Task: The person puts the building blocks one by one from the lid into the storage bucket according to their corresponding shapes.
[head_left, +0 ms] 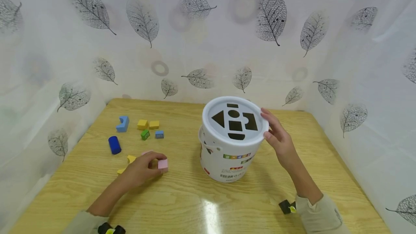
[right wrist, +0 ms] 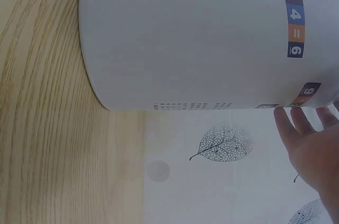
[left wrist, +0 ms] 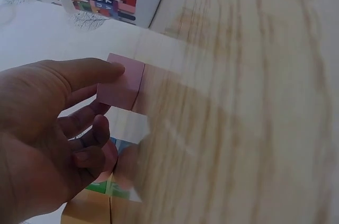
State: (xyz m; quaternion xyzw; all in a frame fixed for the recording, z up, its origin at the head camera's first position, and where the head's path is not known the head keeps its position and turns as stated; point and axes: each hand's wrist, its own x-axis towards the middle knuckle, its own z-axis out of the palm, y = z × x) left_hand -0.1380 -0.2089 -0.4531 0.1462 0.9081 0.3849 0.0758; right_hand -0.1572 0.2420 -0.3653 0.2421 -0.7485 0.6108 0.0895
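Observation:
On the table's left side, my left hand (head_left: 139, 169) pinches a pink block (head_left: 163, 165) between thumb and fingers. The left wrist view shows the thumb flat on the face of that block, its other fingers loosely bent. A white bucket (head_left: 211, 161) stands upright right of centre, wearing a white lid (head_left: 218, 131) with cutouts: triangle, circle, square and other shapes. My right hand (head_left: 282, 147) rests against the lid's right rim, thumb in front and fingers further back. From the right wrist view, extended fingertips (right wrist: 283, 121) touch the bucket's side near its top.
Beyond the left hand lie a light blue notched block (head_left: 122, 124), a dark blue cylinder (head_left: 114, 145), yellow blocks (head_left: 142, 124), a green block (head_left: 145, 134) and a small blue block (head_left: 159, 134). Yellow pieces (head_left: 131, 159) sit partly behind the hand. A leaf-patterned curtain (head_left: 208, 57) surrounds the table.

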